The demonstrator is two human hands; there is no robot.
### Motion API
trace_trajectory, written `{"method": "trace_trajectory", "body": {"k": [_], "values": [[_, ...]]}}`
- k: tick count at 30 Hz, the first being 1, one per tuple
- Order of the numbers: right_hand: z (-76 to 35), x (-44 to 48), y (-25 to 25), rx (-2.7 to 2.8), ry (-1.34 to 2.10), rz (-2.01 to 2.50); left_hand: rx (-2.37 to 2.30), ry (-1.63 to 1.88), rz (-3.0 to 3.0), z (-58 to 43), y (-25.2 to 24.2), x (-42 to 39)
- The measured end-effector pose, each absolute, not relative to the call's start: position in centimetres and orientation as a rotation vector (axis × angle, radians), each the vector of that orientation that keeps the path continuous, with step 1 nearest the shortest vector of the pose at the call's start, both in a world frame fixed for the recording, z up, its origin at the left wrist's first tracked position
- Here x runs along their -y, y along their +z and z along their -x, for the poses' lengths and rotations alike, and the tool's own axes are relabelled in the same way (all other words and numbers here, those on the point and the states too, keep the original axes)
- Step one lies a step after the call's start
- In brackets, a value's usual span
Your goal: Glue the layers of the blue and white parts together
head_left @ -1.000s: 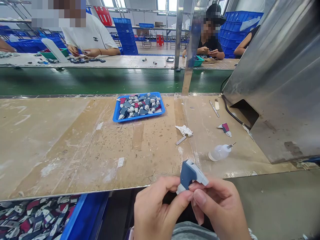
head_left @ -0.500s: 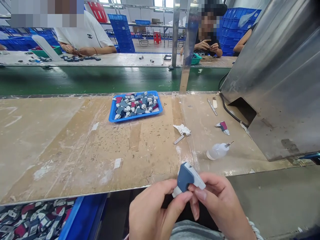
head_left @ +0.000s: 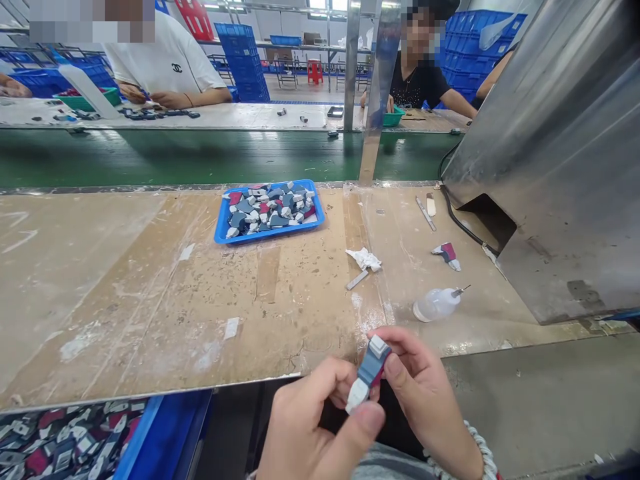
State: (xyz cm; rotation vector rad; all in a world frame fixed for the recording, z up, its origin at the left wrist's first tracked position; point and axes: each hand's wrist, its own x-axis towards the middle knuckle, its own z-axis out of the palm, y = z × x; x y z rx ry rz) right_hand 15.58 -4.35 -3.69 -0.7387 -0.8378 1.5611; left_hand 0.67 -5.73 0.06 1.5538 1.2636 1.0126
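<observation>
Both my hands pinch one small blue and white plastic part [head_left: 369, 370] just below the near edge of the workbench [head_left: 150, 293]. My left hand [head_left: 310, 430] grips its lower white end between thumb and fingers. My right hand [head_left: 425, 400] holds its upper end, fingers curled round it. The part stands edge-on to the camera. A little beyond my right hand, a small clear squeeze bottle [head_left: 436, 304] with a needle tip lies on its side on the bench.
A blue tray [head_left: 270, 212] of similar blue, white and red parts sits mid-bench. A blue bin [head_left: 75, 440] of parts is at lower left. A crumpled tissue [head_left: 365, 259], one loose part [head_left: 447, 253] and a large metal housing [head_left: 555, 153] lie right. Other people work across the green conveyor [head_left: 200, 157].
The part has been turned in my fingers from broadside to edge-on. My right hand has risen over its top and my left thumb has slid under it.
</observation>
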Motion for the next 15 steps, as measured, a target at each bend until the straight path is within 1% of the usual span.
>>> {"method": "trace_trajectory", "body": {"k": [3, 5, 9, 12, 15], "values": [[-15.6, 4.4, -4.1, 0.794, 1.647, 0.67, -1.429, 1.256, -1.951, -0.8, -0.3, 6.1], [-15.7, 4.5, -4.3, 0.74, 1.732, 0.578, -1.412, 1.327, -2.135, -0.8, -0.3, 6.1], [-16.6, 4.3, -4.6, 0.78, 1.975, 0.384, -1.263, 1.241, -2.27, -0.1, 0.0, 5.8], [-17.4, 4.1, -5.2, 0.898, 2.052, 0.376, -1.211, 1.133, -2.325, 0.4, -0.2, 5.5], [-17.9, 4.0, -5.6, 0.996, 2.147, 0.36, -1.169, 1.164, -2.348, 0.4, -0.7, 4.9]]}}
